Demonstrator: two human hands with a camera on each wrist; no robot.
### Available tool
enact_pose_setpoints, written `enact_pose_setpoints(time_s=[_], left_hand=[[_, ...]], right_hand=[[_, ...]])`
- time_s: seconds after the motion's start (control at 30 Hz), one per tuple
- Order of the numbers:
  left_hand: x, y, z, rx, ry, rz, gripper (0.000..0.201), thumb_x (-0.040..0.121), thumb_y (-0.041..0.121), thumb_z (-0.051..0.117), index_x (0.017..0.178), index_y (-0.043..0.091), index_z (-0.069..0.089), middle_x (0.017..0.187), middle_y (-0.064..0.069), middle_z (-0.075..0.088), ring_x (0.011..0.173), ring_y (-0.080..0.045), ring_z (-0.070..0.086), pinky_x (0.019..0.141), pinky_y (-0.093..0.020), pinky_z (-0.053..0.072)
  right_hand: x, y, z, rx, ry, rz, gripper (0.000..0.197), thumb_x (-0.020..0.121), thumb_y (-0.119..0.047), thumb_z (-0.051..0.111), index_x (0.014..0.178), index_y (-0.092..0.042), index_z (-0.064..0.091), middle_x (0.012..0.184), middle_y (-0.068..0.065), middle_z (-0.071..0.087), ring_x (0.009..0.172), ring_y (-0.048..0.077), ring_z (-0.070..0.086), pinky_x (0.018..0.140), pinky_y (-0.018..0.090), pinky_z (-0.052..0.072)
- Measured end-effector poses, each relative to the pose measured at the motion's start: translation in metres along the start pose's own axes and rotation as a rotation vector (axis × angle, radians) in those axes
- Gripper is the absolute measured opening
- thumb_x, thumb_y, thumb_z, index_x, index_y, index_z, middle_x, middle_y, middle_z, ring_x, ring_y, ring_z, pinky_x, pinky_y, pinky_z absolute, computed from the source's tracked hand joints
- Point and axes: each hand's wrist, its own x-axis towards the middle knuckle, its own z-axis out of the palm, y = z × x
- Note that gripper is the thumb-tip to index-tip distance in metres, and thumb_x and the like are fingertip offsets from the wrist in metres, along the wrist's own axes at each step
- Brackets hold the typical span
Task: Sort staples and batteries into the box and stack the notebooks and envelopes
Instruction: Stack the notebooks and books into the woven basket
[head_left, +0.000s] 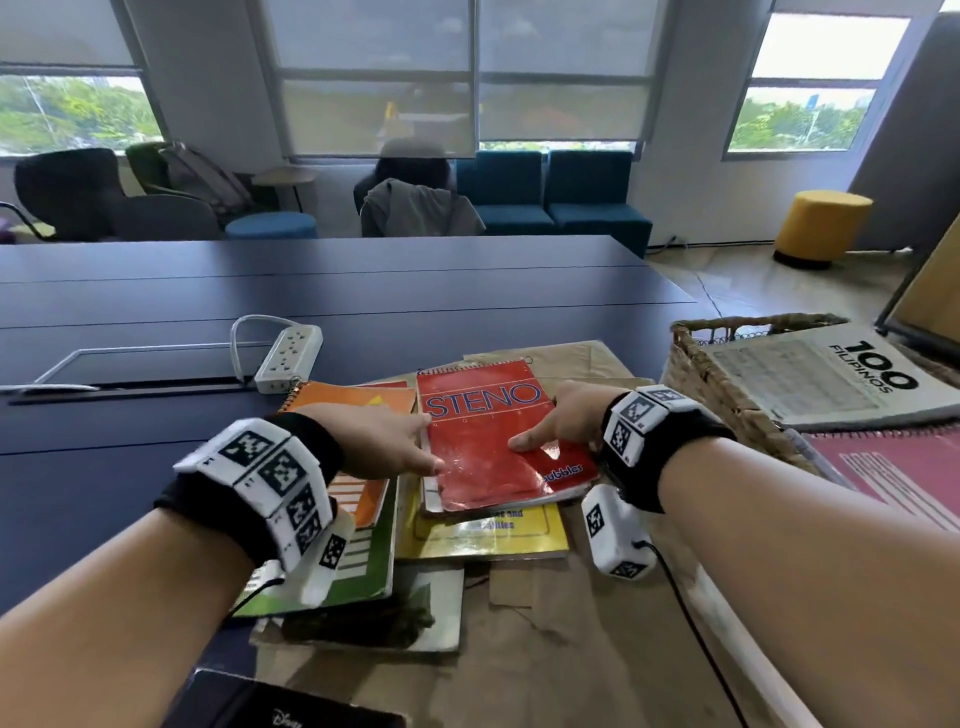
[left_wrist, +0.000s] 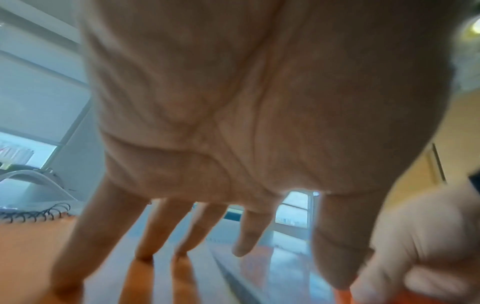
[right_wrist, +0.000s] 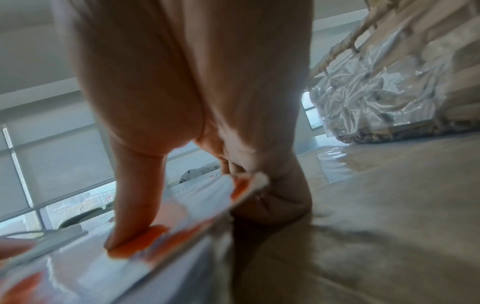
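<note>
Dark blue tabletop (head_left: 156, 457), office lounge and windows behind; I log the following. Item 1: red STENO notebook (head_left: 498, 441), lying on top of a loose pile, above a yellow booklet (head_left: 519, 535). Item 2: orange spiral notebook (head_left: 358, 400), left of the red one, partly under my left hand (head_left: 384, 441). Item 3: green-covered book (head_left: 363, 566) below it in the pile. Item 4: brown envelopes (head_left: 571, 649) spread beneath everything. Item 5: wicker basket (head_left: 696, 374) at right, holding a "100 Filipinos" booklet (head_left: 831, 374). Item 6: white power strip (head_left: 288, 358) further back.

Left hand: fingers straight and spread, tips resting at the red notebook's left edge. Right hand (head_left: 561, 421): thumb pressed on the red cover, fingers tucked under the right edge, pinching it; the right wrist view shows that edge lifted slightly off the envelopes.
</note>
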Motion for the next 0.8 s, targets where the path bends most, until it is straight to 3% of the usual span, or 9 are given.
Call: enact_pose_setpoints(time_s=[0.07,0.17,0.27,0.33,0.4,0.53,0.73,0.8], left_hand=[[-0.004,-0.008,-0.014,-0.061,0.066,0.044,0.069,0.102,0.056,0.047,0.161,0.028,0.025,0.165,0.001,0.033,0.150,-0.020,0.032,0.121,-0.033,0.025],[-0.004,-0.026,-0.027,-0.032,0.154,-0.086,0.062,0.103,0.055,0.047,0.157,0.028,0.034,0.159,-0.002,0.042,0.144,-0.023,0.041,0.115,-0.032,0.030],[-0.001,-0.051,-0.025,0.052,0.027,-0.339,0.076,0.096,0.064,0.052,0.157,0.022,0.034,0.157,-0.007,0.043,0.142,-0.026,0.044,0.117,-0.035,0.034],[-0.001,-0.061,-0.019,-0.028,-0.055,-0.424,0.093,0.092,0.072,0.050,0.162,0.020,0.020,0.165,-0.012,0.028,0.150,-0.030,0.033,0.121,-0.041,0.030],[-0.001,-0.063,-0.014,-0.024,-0.045,-0.445,0.102,0.089,0.079,0.043,0.163,0.019,0.008,0.169,-0.012,0.016,0.154,-0.032,0.023,0.123,-0.044,0.025],[-0.004,-0.058,-0.010,0.111,0.036,-0.463,0.103,0.086,0.086,0.032,0.163,0.022,0.010,0.165,-0.014,0.027,0.145,-0.031,0.040,0.115,-0.042,0.036],[-0.004,-0.058,-0.012,0.183,0.115,-0.453,0.101,0.083,0.087,0.039,0.159,0.022,0.026,0.156,-0.014,0.041,0.137,-0.030,0.048,0.108,-0.041,0.043],[-0.006,-0.061,-0.014,0.183,0.165,-0.453,0.094,0.085,0.082,0.047,0.157,0.023,0.029,0.150,-0.015,0.043,0.132,-0.030,0.051,0.105,-0.042,0.045]], right_hand=[[0.003,0.001,-0.003,0.030,-0.041,-0.001,0.053,0.064,-0.032,0.097,0.109,-0.019,0.073,0.102,0.008,0.079,0.098,0.034,0.075,0.096,0.055,0.056],[0.006,0.001,-0.003,0.043,-0.082,0.004,0.045,0.072,-0.024,0.093,0.112,-0.019,0.071,0.108,0.009,0.077,0.104,0.035,0.073,0.099,0.055,0.054],[0.014,0.002,-0.003,0.020,-0.071,-0.004,0.060,0.067,-0.028,0.096,0.120,-0.018,0.070,0.109,0.009,0.077,0.102,0.035,0.073,0.098,0.055,0.055],[0.017,0.003,-0.006,0.002,-0.053,0.007,0.064,0.064,-0.031,0.097,0.120,-0.016,0.070,0.108,0.009,0.077,0.099,0.035,0.074,0.096,0.054,0.056],[0.016,0.003,-0.008,-0.007,-0.047,0.004,0.060,0.068,-0.029,0.096,0.120,-0.014,0.069,0.109,0.010,0.077,0.101,0.034,0.074,0.097,0.053,0.057],[0.016,0.004,-0.010,0.009,-0.055,0.001,0.061,0.069,-0.028,0.095,0.122,-0.013,0.068,0.109,0.010,0.077,0.101,0.035,0.073,0.097,0.053,0.056],[0.028,0.010,-0.008,0.004,-0.031,0.013,0.070,0.058,-0.036,0.099,0.118,-0.013,0.070,0.105,0.009,0.078,0.097,0.035,0.075,0.096,0.052,0.057],[0.026,0.009,-0.009,-0.002,-0.029,0.013,0.070,0.062,-0.037,0.098,0.121,-0.012,0.070,0.107,0.009,0.078,0.099,0.034,0.074,0.097,0.052,0.056]])
